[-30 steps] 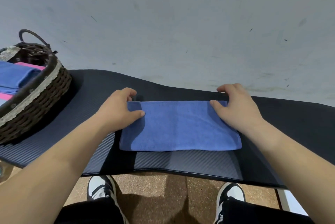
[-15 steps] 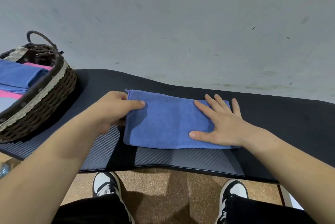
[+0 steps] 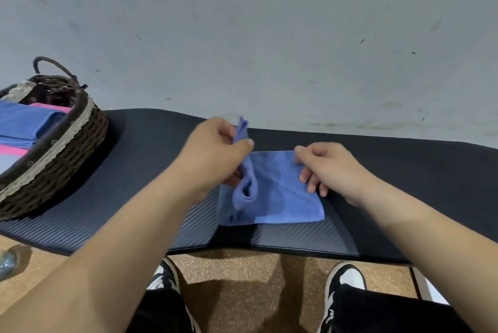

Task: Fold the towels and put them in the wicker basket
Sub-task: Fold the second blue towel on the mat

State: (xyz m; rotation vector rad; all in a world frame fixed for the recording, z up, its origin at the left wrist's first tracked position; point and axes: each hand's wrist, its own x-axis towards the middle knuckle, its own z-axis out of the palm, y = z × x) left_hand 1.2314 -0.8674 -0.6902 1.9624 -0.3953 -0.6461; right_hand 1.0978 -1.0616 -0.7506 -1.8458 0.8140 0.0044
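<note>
**A:** What's in front of me, biggest first?

**B:** Grey wall beyond both hands. Under them, the black ribbed mat, running well out to either side. Cork-brown floor nearer me than the hands, with my black-and-white shoes on it.

**A:** Basket?

**B:** Wicker basket sits on the mat, well out from my left hand. Folded towels already inside it: blue towels on top, a pink towel edge showing behind (another pink strip lower down).

**A:** And the working towel?

**B:** Blue towel lies on the mat between my hands, partly folded. Its left end is lifted off the mat and bunched, one corner sticking up above my left thumb.

**A:** Hands?

**B:** Left hand is pinched tight on that raised end, thumb over the cloth. Right hand grips the towel's right edge, fingers curled down onto the fabric, which stays flat there. The hands are near each other, not touching.
</note>
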